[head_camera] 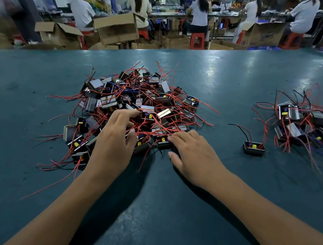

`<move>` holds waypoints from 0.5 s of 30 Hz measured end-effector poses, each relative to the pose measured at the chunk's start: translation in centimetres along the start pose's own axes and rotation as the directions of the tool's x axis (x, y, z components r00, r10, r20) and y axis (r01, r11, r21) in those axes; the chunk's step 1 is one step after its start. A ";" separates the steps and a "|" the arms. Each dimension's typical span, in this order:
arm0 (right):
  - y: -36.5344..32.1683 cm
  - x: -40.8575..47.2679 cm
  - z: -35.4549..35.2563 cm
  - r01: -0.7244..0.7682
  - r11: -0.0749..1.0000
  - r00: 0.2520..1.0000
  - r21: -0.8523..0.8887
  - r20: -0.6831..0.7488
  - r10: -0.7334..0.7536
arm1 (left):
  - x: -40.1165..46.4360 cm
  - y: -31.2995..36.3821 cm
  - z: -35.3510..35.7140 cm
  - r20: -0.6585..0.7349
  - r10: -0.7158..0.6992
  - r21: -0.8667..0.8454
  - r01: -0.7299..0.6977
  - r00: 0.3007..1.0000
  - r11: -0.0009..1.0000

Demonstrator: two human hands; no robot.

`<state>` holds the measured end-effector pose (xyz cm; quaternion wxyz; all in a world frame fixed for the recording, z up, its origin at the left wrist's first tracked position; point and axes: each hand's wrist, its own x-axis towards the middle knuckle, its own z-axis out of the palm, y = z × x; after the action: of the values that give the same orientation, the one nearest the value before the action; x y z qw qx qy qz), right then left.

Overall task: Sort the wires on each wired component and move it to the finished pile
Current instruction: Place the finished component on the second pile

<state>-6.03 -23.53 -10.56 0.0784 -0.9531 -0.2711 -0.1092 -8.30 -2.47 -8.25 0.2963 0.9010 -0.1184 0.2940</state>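
Busy workshop, green tabletop (236,74). My left hand (113,147) and right hand (196,155) sit loose-fingered on the big unsorted pile (139,105), gripping nothing; finished pile (306,123) near right edge.

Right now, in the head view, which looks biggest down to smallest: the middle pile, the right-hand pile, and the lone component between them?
1. Middle pile, clearly the widest.
2. Right-hand pile, though the frame edge cuts it off.
3. Lone component, by far the smallest.
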 end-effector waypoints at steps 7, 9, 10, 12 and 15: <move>0.2 0.1 -0.4 0.014 1.000 0.999 0.006 -0.034 -0.014 | -0.3 0.9 0.2 -0.020 0.170 -0.007 -0.170 0.985 0.985; 0.2 0.1 -0.6 0.021 1.000 0.999 0.005 -0.041 -0.021 | -0.4 1.0 0.3 -0.036 0.200 -0.002 -0.200 0.979 0.980; 0.2 0.1 -0.8 0.024 1.000 0.999 0.004 -0.042 -0.024 | -0.4 1.0 0.3 -0.041 0.210 -0.001 -0.210 0.977 0.978; 0.4 -0.1 -1.1 0.035 0.999 0.999 -0.009 -0.035 -0.035 | -0.4 1.1 0.2 -0.039 0.226 -0.013 -0.227 0.973 0.974; 0.7 -0.5 -1.2 0.032 0.999 0.999 -0.008 -0.008 -0.032 | -0.3 0.9 0.0 0.057 0.228 -0.055 -0.225 0.972 0.973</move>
<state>-6.25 -24.65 -9.61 0.0738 -0.9485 -0.2856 -0.1154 -8.89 -3.16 -8.05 0.2787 0.8829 -0.2369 0.2944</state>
